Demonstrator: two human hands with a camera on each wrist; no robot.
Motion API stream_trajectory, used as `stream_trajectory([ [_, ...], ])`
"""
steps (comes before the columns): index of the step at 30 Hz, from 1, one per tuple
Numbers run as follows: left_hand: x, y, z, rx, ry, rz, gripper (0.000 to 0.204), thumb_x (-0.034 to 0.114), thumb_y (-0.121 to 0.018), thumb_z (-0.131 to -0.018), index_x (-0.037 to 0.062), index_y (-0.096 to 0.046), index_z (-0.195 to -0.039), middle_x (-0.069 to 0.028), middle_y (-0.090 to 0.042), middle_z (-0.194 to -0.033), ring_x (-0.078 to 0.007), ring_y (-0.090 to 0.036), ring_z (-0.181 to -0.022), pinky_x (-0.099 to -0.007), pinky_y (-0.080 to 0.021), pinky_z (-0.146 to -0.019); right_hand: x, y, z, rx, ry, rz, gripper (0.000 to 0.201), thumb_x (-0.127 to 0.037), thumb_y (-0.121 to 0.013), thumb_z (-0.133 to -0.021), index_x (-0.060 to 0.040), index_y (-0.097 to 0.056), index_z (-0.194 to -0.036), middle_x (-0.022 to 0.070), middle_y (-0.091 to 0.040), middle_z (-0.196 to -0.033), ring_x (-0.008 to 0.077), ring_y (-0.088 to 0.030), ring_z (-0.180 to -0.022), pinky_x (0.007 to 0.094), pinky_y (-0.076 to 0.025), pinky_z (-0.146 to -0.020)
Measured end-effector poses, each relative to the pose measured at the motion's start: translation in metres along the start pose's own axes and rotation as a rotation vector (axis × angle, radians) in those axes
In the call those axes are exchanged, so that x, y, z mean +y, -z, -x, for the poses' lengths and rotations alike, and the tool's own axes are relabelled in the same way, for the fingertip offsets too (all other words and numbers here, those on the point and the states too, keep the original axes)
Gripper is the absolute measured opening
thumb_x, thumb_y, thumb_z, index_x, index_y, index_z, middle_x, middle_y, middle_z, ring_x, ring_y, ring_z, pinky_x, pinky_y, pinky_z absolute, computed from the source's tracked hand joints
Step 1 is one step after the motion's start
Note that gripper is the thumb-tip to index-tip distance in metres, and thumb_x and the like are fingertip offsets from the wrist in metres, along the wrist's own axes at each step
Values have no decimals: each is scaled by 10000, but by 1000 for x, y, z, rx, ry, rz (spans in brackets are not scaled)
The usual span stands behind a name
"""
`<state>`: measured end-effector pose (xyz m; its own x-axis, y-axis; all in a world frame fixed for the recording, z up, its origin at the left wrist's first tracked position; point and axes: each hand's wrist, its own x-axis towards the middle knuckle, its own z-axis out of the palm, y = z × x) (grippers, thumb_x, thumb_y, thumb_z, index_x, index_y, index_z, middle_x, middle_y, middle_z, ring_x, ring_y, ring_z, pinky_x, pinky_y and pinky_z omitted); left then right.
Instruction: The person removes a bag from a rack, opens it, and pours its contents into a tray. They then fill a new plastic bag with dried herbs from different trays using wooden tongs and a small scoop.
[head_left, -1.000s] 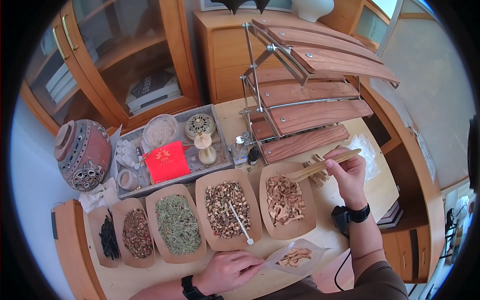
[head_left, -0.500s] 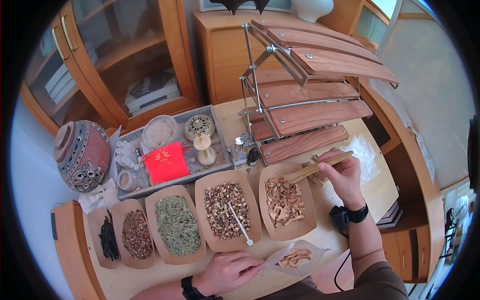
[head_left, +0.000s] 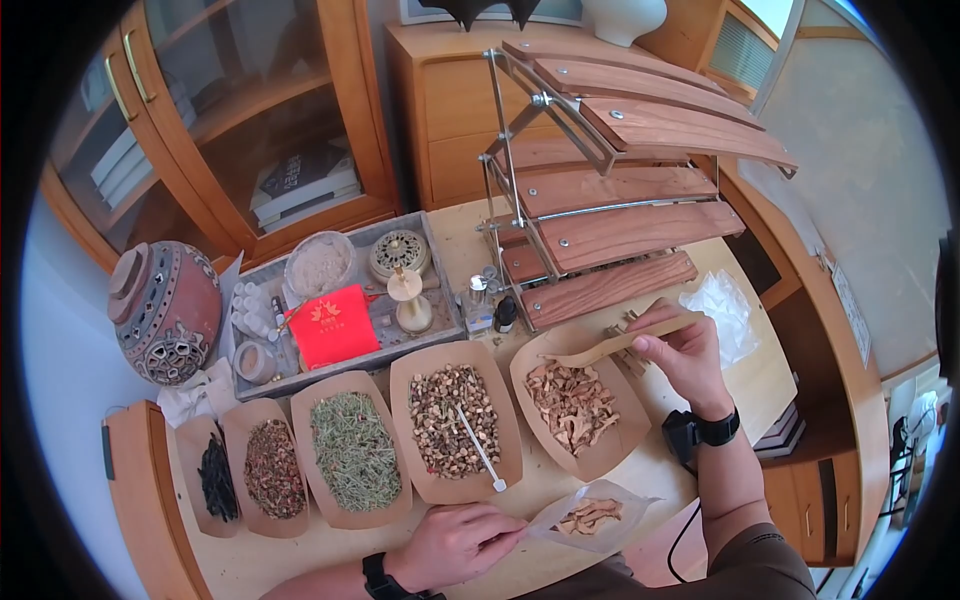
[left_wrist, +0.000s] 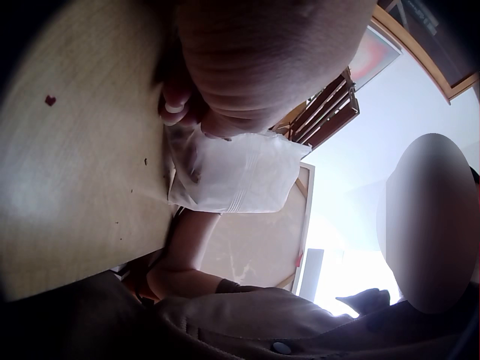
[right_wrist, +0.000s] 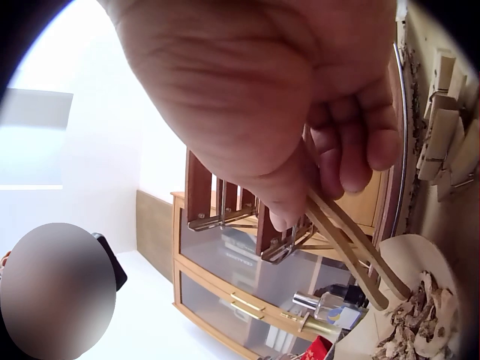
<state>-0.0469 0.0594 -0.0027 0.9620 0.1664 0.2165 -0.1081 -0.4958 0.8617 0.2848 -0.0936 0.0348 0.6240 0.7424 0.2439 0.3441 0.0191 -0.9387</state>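
Note:
In the head view my right hand (head_left: pixel 685 355) holds wooden tongs (head_left: pixel 620 345); their tips reach over the far rim of the rightmost paper tray (head_left: pixel 630 447). Dried pale-brown slices (head_left: pixel 575 410) fill this tray, which sits at a slant. From the right wrist view, both arms of the tongs (right_wrist: pixel 352 251) show close together, tips at the slices. My left hand (head_left: pixel 460 545) rests at the table's near edge, pinching the corner of a clear plastic bag (head_left: pixel 620 533) with similar slices inside. The left wrist view shows the fingers at the bag (left_wrist: pixel 247 172).
Paper trays of chopped roots (head_left: pixel 455 410), green herb (head_left: pixel 355 445), reddish bits (head_left: pixel 272 468) and dark strips (head_left: pixel 215 475) line up leftward. A white scoop (head_left: pixel 480 445) lies across the roots. Wooden clothespins (right_wrist: pixel 439 135) and a slatted rack (head_left: pixel 630 235) stand behind.
The rightmost tray has turned, its near end swinging right. The tongs have shifted slightly toward me and left, tips now at the tray's far-left rim. My left hand stays put.

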Motion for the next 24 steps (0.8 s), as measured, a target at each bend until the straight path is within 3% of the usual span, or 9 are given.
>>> stream_trajectory([
  [16,1,0,-1,15,-11,5,105,107,-799,-875,64,-776,-968,-60,-726,-849,-218,-688,-650,-326,-569,-593,-16,2,1,-163,186,192,168,-65,-845,-858,-44,-784,-1013,48,-670,-977,172,-643,-909,299,-513,-789],
  [24,1,0,-1,9,-6,0,106,95,-802,-876,50,-778,-968,-60,-739,-858,-205,-691,-656,-315,-560,-589,-16,0,3,-153,97,120,161,-23,-836,-853,-34,-785,-1005,49,-662,-927,160,-640,-868,292,-515,-745],
])
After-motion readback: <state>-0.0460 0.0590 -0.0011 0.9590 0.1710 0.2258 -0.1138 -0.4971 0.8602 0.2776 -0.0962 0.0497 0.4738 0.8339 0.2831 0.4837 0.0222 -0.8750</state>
